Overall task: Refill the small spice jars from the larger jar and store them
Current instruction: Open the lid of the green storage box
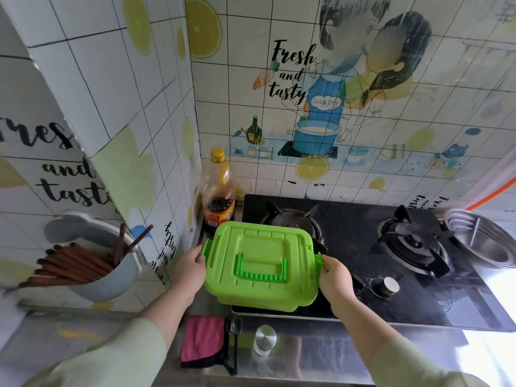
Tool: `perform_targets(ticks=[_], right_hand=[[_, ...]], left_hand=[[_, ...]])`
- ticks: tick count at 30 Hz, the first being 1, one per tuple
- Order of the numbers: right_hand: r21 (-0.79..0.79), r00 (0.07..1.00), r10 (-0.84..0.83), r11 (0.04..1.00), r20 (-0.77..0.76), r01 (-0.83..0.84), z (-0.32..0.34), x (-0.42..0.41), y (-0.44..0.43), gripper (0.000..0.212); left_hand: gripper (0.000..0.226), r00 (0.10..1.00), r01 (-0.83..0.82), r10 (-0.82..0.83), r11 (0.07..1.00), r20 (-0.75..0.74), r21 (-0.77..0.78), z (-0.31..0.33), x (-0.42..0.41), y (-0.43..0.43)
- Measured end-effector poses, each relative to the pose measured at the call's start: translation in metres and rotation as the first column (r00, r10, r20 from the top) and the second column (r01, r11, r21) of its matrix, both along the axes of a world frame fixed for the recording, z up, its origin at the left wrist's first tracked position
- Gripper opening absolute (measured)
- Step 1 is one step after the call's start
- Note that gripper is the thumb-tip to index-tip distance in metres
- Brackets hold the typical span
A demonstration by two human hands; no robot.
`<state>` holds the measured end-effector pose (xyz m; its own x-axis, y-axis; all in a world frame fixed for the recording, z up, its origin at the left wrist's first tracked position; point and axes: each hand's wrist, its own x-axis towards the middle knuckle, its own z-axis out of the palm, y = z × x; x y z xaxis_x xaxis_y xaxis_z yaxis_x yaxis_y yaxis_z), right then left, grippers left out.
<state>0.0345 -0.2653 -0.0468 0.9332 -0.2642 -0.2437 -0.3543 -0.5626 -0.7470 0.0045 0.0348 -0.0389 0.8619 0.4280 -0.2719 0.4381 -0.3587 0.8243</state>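
A bright green lidded storage box (262, 263) with a fold-down handle sits over the front left corner of the black gas hob. My left hand (190, 268) grips its left side latch. My right hand (336, 277) grips the latch on its right side. The lid is down, so what the box holds is hidden. A small clear jar with a silver lid (264, 340) stands on the steel counter in front of the box. Beside it lies a dark spoon (235, 335).
A soy sauce bottle (218, 191) stands in the corner behind the box. A pink cloth (205, 340) lies on the counter. A wall holder of chopsticks (92, 263) hangs at left. Two hob burners (410, 241) and stacked steel bowls (480, 241) are at right.
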Motion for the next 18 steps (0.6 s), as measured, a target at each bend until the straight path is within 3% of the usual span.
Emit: perform_targets(ticks=[4, 7, 12, 14, 16, 18], right_hand=[[0.040, 0.999, -0.041, 0.998, -0.022, 0.042, -0.006, -0.005, -0.008, 0.037], [0.068, 0.996, -0.065, 0.995, -0.065, 0.070, -0.008, -0.014, -0.011, 0.035], [0.108, 0.985, -0.074, 0.992, 0.159, 0.057, 0.007, -0.033, -0.004, 0.032], [0.120, 0.972, 0.019, 0.992, 0.236, -0.048, 0.013, -0.042, 0.001, 0.036], [0.072, 0.956, 0.201, 0.973, 0.212, -0.221, 0.018, -0.052, 0.007, 0.062], [-0.009, 0.927, 0.351, 0.935, 0.134, -0.353, 0.019, -0.060, 0.010, 0.091]], left_hand=[[0.043, 0.991, -0.113, 0.092, 0.966, -0.099, -0.233, -0.011, -0.008, 0.008], [0.047, 0.982, -0.149, 0.105, 0.943, -0.158, -0.298, -0.016, -0.017, 0.008], [0.034, 0.989, -0.116, 0.125, 0.987, 0.079, -0.114, -0.001, -0.032, -0.001], [0.031, 0.989, -0.065, 0.067, 0.998, 0.132, -0.020, 0.002, -0.037, -0.004], [0.030, 0.989, -0.036, 0.014, 0.988, 0.146, 0.153, 0.001, -0.041, -0.004], [0.033, 0.993, 0.011, -0.034, 0.979, 0.112, 0.203, 0.002, -0.046, -0.004]])
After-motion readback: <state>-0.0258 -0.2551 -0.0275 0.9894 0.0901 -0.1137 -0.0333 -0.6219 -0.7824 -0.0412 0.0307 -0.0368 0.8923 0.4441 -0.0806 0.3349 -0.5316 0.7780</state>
